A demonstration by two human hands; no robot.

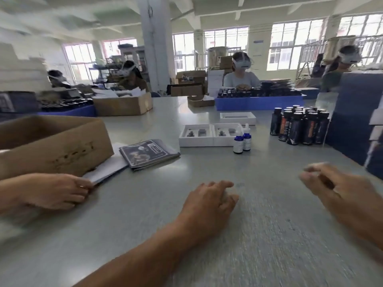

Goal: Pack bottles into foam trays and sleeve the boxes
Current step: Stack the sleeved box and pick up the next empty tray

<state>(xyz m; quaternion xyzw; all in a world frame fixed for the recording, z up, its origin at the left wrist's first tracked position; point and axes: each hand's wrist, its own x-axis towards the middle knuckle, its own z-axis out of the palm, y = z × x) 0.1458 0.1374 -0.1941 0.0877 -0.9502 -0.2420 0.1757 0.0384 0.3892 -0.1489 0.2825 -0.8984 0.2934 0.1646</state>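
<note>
Two open white boxes with foam trays (pixel 195 135) (pixel 224 134) lie side by side mid-table, their cut-outs showing no bottles. Two small blue dropper bottles (pixel 238 141) (pixel 246 139) stand upright at the right box's front corner. A third white tray (pixel 237 118) lies behind. A cluster of several dark labelled bottles (pixel 300 127) stands to the right. A flat stack of dark printed sleeves (pixel 149 153) lies to the left. My left hand (pixel 209 201) rests palm down on the table, holding nothing. My right hand (pixel 335 189) hovers blurred, fingers curled, well short of the bottles.
A big cardboard box (pixel 51 141) stands at the left. Another person's hand (pixel 56 191) pinches white sheets in front of it. Dark blue cartons (pixel 356 121) rise at the right edge. Blue crates of bottles (pixel 257 102) and seated workers line the far side.
</note>
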